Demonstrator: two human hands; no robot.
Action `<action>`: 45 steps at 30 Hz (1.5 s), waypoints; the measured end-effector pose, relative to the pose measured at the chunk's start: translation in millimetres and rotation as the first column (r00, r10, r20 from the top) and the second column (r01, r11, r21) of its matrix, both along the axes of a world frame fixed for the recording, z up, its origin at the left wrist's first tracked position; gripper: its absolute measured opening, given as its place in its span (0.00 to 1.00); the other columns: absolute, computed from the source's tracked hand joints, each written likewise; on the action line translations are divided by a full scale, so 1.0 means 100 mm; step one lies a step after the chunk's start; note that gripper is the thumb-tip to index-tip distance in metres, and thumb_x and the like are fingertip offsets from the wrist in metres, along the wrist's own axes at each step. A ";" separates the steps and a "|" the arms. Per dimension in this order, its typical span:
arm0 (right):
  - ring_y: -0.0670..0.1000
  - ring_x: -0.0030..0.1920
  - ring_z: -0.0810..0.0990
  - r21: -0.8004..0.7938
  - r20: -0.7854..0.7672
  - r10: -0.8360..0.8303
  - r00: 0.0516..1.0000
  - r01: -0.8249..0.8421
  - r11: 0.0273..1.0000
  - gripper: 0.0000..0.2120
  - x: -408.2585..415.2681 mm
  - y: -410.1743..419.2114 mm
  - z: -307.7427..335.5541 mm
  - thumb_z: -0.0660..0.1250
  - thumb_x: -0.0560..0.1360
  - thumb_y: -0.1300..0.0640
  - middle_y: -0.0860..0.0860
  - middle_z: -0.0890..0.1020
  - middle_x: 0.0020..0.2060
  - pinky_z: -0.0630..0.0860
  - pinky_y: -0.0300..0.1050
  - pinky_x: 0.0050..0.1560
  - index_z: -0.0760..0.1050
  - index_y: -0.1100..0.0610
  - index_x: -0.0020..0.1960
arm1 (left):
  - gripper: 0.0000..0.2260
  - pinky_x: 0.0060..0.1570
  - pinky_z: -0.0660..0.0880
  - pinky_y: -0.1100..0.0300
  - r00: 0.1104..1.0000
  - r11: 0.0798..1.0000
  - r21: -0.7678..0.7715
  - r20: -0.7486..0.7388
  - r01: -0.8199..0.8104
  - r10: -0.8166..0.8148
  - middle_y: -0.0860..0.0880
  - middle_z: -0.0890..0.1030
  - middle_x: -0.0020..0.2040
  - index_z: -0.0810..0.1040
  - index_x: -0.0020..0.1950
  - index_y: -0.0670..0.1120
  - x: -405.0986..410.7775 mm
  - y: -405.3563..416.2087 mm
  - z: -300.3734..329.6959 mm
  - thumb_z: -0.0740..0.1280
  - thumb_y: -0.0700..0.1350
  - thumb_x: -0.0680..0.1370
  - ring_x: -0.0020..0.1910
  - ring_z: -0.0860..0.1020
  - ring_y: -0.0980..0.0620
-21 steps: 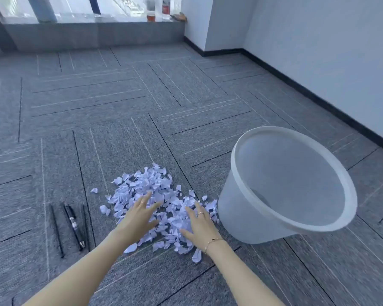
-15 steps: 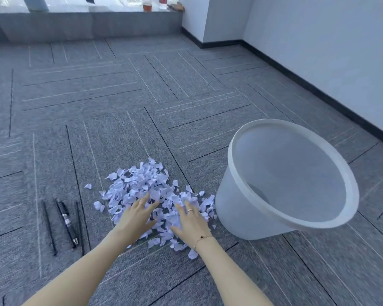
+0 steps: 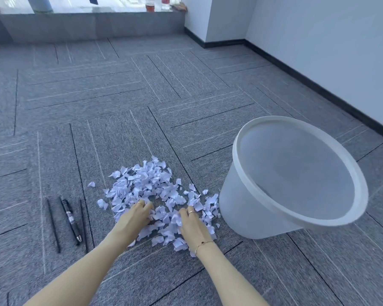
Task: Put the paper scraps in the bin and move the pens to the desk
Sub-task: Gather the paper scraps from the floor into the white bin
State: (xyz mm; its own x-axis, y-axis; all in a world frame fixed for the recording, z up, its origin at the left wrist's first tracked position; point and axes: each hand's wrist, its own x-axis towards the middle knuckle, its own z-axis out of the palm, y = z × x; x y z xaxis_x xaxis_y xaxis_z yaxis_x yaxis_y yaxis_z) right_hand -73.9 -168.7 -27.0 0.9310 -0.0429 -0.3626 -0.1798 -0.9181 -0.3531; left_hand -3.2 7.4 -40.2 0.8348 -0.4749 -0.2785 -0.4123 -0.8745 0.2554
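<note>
A heap of small white paper scraps (image 3: 150, 184) lies on the grey carpet. My left hand (image 3: 134, 218) and my right hand (image 3: 191, 221) rest palm down on the near side of the heap, with the fingers curled into the scraps. A translucent white bin (image 3: 241, 208) stands just right of the heap, its mouth facing up and nothing visible inside. Three dark pens (image 3: 71, 220) lie side by side on the carpet to the left of the heap, apart from both hands.
The grey carpet floor (image 3: 142, 96) stretches ahead to a low window ledge (image 3: 93, 23) with bottles on it. A white wall with a black skirting board (image 3: 318, 85) runs along the right side behind the bin.
Both hands have curled their spread fingers into the scraps, and the near part of the heap is drawn together under them. The view has dropped a little closer.
</note>
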 end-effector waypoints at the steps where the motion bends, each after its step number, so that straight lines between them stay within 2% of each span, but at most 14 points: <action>1: 0.53 0.42 0.69 0.002 0.014 -0.006 1.000 0.006 1.000 0.12 0.00 -0.01 0.00 0.55 0.79 0.64 0.61 0.69 0.62 0.61 0.39 0.30 0.64 0.61 0.62 | 0.12 0.37 0.74 0.66 1.000 1.000 0.005 0.015 0.005 -0.005 0.47 0.74 0.56 0.68 0.61 0.45 0.02 0.00 0.00 0.61 0.39 0.79 0.41 0.76 0.54; 3: 0.53 0.35 0.65 -0.029 0.052 0.029 0.998 -0.027 0.999 0.11 -0.01 -0.02 -0.01 0.53 0.77 0.67 0.57 0.72 0.55 0.54 0.39 0.26 0.65 0.62 0.59 | 0.08 0.32 0.75 0.62 1.000 0.999 -0.039 0.028 -0.006 0.007 0.48 0.75 0.51 0.68 0.56 0.47 0.05 0.01 0.04 0.61 0.41 0.78 0.37 0.76 0.52; 6: 0.53 0.35 0.64 -0.034 0.077 -0.030 0.997 0.033 0.999 0.12 -0.02 -0.05 0.09 0.50 0.79 0.65 0.47 0.67 0.39 0.52 0.39 0.26 0.65 0.61 0.60 | 0.08 0.32 0.78 0.58 0.999 0.992 -0.118 0.021 -0.047 0.049 0.48 0.76 0.41 0.68 0.46 0.49 0.09 0.04 0.01 0.65 0.39 0.76 0.34 0.76 0.50; 10: 0.49 0.25 0.58 -0.078 0.067 0.004 0.998 0.002 0.997 0.13 -0.05 -0.05 0.39 0.52 0.76 0.72 0.60 0.73 0.52 0.52 0.41 0.24 0.65 0.62 0.57 | 0.10 0.32 0.68 0.68 0.999 0.965 -0.257 -0.002 -0.052 0.053 0.49 0.70 0.37 0.66 0.39 0.45 0.13 -0.05 0.24 0.65 0.36 0.76 0.34 0.69 0.52; 16: 0.47 0.25 0.60 -0.045 0.115 -0.002 0.993 0.007 0.999 0.12 -0.05 0.01 0.89 0.53 0.76 0.73 0.60 0.73 0.49 0.57 0.39 0.23 0.65 0.62 0.56 | 0.15 0.28 0.72 0.52 0.994 0.971 -0.231 0.076 -0.056 0.075 0.48 0.71 0.31 0.64 0.32 0.47 0.30 0.04 0.63 0.64 0.37 0.76 0.28 0.66 0.51; 20: 0.49 0.26 0.63 -0.028 0.163 0.038 0.986 -0.034 0.999 0.14 -0.02 0.05 1.37 0.54 0.75 0.75 0.62 0.72 0.55 0.59 0.39 0.24 0.65 0.64 0.58 | 0.12 0.29 0.73 0.59 0.996 0.975 -0.223 0.090 -0.010 0.030 0.49 0.71 0.32 0.68 0.34 0.44 0.33 -0.04 1.18 0.61 0.40 0.78 0.28 0.68 0.52; 24: 0.48 0.26 0.62 0.003 0.235 0.086 0.968 -0.089 0.996 0.14 0.03 0.03 1.88 0.51 0.76 0.74 0.61 0.73 0.50 0.60 0.39 0.24 0.65 0.63 0.57 | 0.17 0.28 0.67 0.66 0.993 0.964 -0.266 0.114 0.027 0.003 0.53 0.65 0.30 0.62 0.30 0.48 0.31 -0.25 1.82 0.60 0.37 0.78 0.27 0.62 0.59; 28: 0.53 0.33 0.70 0.125 0.303 -0.016 0.953 -0.023 0.992 0.10 0.12 -0.14 2.38 0.49 0.78 0.69 0.59 0.72 0.46 0.74 0.50 0.36 0.67 0.63 0.54 | 0.09 0.30 0.71 0.64 0.994 0.960 -0.272 0.102 0.062 -0.035 0.44 0.74 0.36 0.72 0.39 0.39 0.30 -0.44 2.38 0.59 0.38 0.79 0.31 0.68 0.51; 32: 0.53 0.39 0.71 0.212 0.313 -0.178 0.933 0.113 0.971 0.09 0.15 -0.62 2.80 0.52 0.79 0.67 0.60 0.74 0.46 0.68 0.45 0.36 0.68 0.64 0.56 | 0.12 0.34 0.77 0.54 0.990 0.939 -0.332 0.133 0.091 -0.049 0.43 0.76 0.35 0.73 0.39 0.35 0.31 -0.78 2.78 0.60 0.41 0.79 0.30 0.71 0.50; 35: 0.54 0.38 0.71 0.181 0.294 -0.269 0.917 0.222 0.958 0.09 0.09 -1.13 2.92 0.55 0.78 0.66 0.64 0.77 0.53 0.67 0.44 0.38 0.68 0.65 0.56 | 0.14 0.26 0.68 0.62 0.980 0.933 -0.331 0.180 0.139 -0.082 0.48 0.70 0.30 0.66 0.33 0.41 0.27 -1.18 2.96 0.60 0.41 0.78 0.27 0.66 0.53; 37: 0.54 0.39 0.72 0.169 0.263 -0.301 0.916 0.264 0.950 0.04 0.01 -1.43 2.91 0.57 0.78 0.65 0.65 0.76 0.54 0.69 0.45 0.38 0.68 0.63 0.52 | 0.12 0.29 0.67 0.58 0.985 0.911 -0.389 0.153 0.138 -0.084 0.45 0.71 0.32 0.67 0.34 0.41 0.20 -1.48 3.04 0.60 0.41 0.77 0.29 0.66 0.50; 41: 0.55 0.35 0.72 0.113 0.203 -0.327 0.923 0.310 0.944 0.03 -0.21 -1.83 2.78 0.57 0.77 0.65 0.61 0.73 0.45 0.65 0.39 0.25 0.65 0.59 0.46 | 0.15 0.25 0.65 0.62 0.989 0.884 -0.444 0.078 0.145 -0.124 0.43 0.73 0.32 0.63 0.30 0.44 0.02 -2.07 3.02 0.60 0.43 0.77 0.26 0.69 0.49; 43: 0.55 0.33 0.71 0.066 0.163 -0.330 0.930 0.323 0.944 0.04 -0.29 -1.93 2.66 0.57 0.77 0.66 0.60 0.71 0.42 0.62 0.38 0.24 0.65 0.59 0.45 | 0.16 0.21 0.65 0.63 0.989 0.881 -0.452 0.029 0.140 -0.142 0.43 0.73 0.29 0.61 0.29 0.46 -0.06 -2.32 2.92 0.59 0.43 0.77 0.22 0.71 0.48; 45: 0.57 0.37 0.73 0.023 0.114 -0.325 0.939 0.325 0.945 0.07 -0.33 -2.01 2.54 0.57 0.76 0.68 0.63 0.73 0.43 0.62 0.41 0.27 0.64 0.59 0.40 | 0.17 0.26 0.66 0.63 0.989 0.888 -0.444 -0.032 0.117 -0.146 0.42 0.71 0.28 0.60 0.29 0.46 -0.14 -2.52 2.80 0.58 0.42 0.77 0.20 0.71 0.48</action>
State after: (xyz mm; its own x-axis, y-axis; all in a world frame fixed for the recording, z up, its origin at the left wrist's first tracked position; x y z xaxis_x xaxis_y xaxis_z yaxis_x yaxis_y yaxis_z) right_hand -106.6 -369.4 226.6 0.9018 -0.3488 -0.2551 -0.4263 -0.8149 -0.3927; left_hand -17.2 -244.5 240.1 0.7439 -0.6651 -0.0654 -0.4859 -0.6054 0.6304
